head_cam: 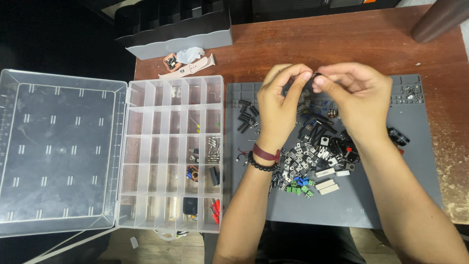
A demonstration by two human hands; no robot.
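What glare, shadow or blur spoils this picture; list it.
Head view: even overhead light; soft glare streaks the open clear lid of the organiser box; the far left edge falls into darkness; both hands, left hand and right hand, are sharp, but the tiny part pinched between them is too small to make out; the pile of components on the grey mat blurs slightly.

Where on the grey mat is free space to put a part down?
The mat is bare along its right side and near edge, beyond the parts pile. The strip between the organizer box and left hand is mostly open. The centre is crowded.
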